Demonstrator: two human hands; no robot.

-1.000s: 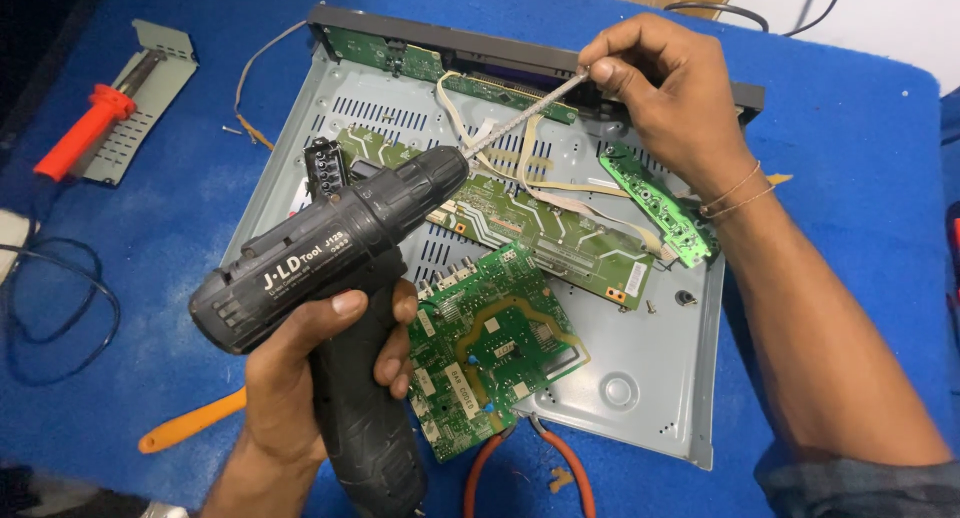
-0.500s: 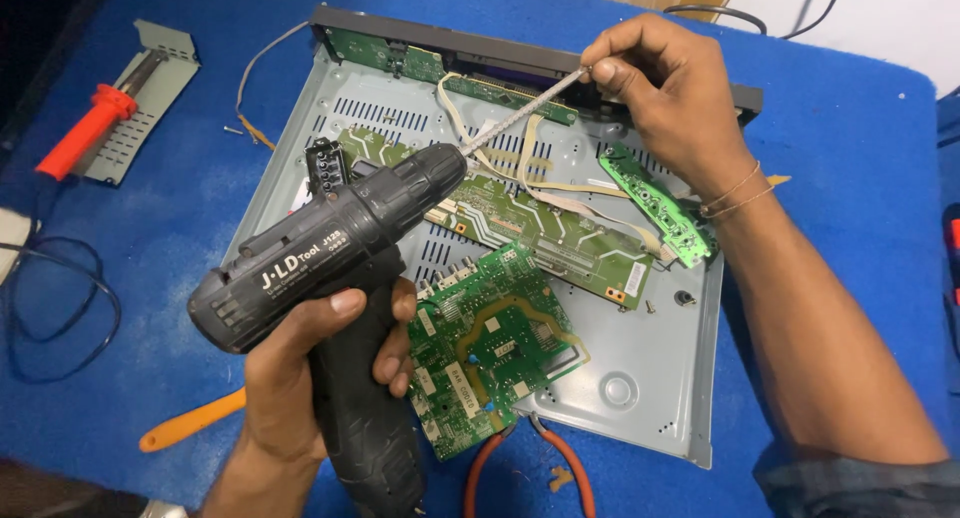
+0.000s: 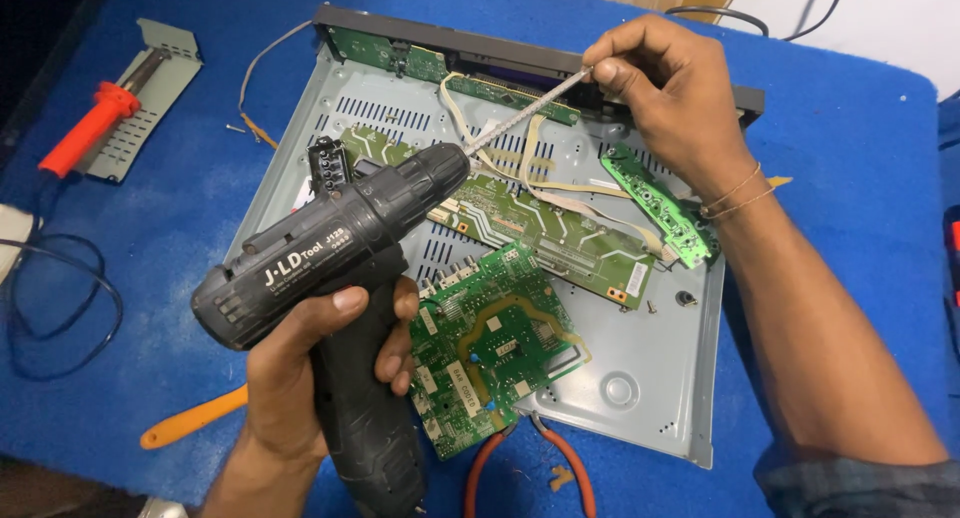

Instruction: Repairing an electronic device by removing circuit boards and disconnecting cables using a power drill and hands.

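My left hand (image 3: 300, 368) grips the handle of a black cordless drill (image 3: 340, 248), held above an opened grey metal chassis (image 3: 640, 378). A long silver bit (image 3: 520, 113) sticks out of the drill's chuck, and my right hand (image 3: 665, 88) pinches its far tip between thumb and fingers. Under the drill lies a loose green circuit board (image 3: 495, 343). A long green board (image 3: 560, 228) and a small narrow green board (image 3: 660, 203) sit in the chassis, with pale ribbon cables (image 3: 540, 173) crossing them.
A red-handled tool (image 3: 95, 128) rests on a grey metal bracket (image 3: 150, 88) at the far left. An orange handle (image 3: 190, 418) and orange-handled pliers (image 3: 530, 468) lie near the front on the blue cloth (image 3: 850, 148). A black cable (image 3: 60, 308) loops at the left.
The drill and both hands have held almost still; my right hand keeps pinching the bit's tip.
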